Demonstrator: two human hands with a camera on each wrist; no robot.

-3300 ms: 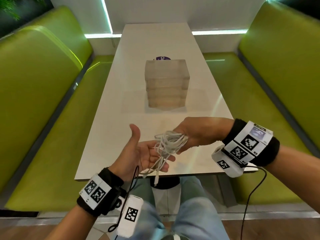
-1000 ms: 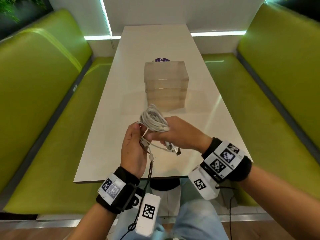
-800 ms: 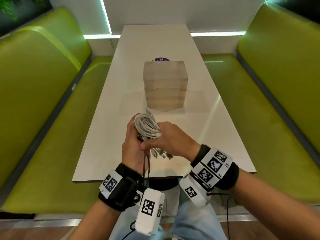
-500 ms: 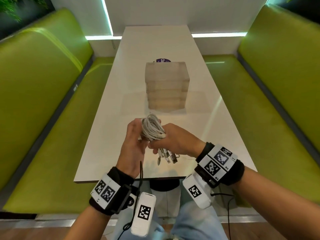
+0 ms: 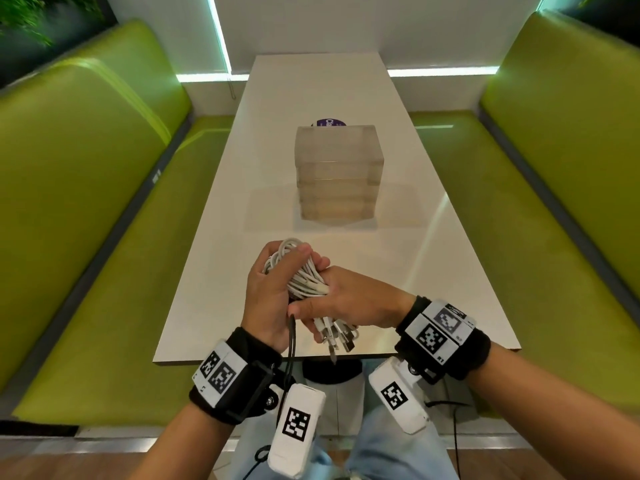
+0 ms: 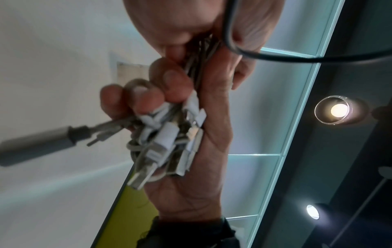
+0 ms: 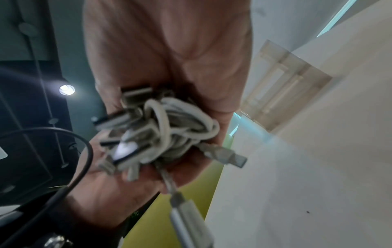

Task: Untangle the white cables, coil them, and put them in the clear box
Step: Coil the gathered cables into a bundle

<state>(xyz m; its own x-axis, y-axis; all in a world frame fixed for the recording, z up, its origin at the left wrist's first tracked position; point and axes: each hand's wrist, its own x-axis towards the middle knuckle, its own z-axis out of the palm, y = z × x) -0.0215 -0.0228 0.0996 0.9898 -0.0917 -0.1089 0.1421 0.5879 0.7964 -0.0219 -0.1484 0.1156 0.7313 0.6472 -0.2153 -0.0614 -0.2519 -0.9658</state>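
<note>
A bundle of white cables (image 5: 302,276) is clasped between both hands above the near end of the white table (image 5: 221,271). My left hand (image 5: 275,285) wraps round the looped part, thumb over the top. My right hand (image 5: 349,299) grips the lower part, and several connectors (image 5: 337,336) hang below it. In the left wrist view the right hand's fingers (image 6: 135,102) curl over the plugs (image 6: 165,144). The right wrist view shows the loops (image 7: 176,127) against the left palm. The clear box (image 5: 337,174) stands mid-table, beyond the hands.
Green benches (image 5: 86,188) run along both sides of the table. A purple round sticker (image 5: 327,123) lies behind the box. Black sensor leads (image 5: 292,344) hang from the wrist units over my knees. The table's near edge (image 5: 242,358) is just under the hands.
The bundle went from lying in the open left palm to being clasped by both hands. In the last half second the left thumb has closed over the loops and the connectors hang lower.
</note>
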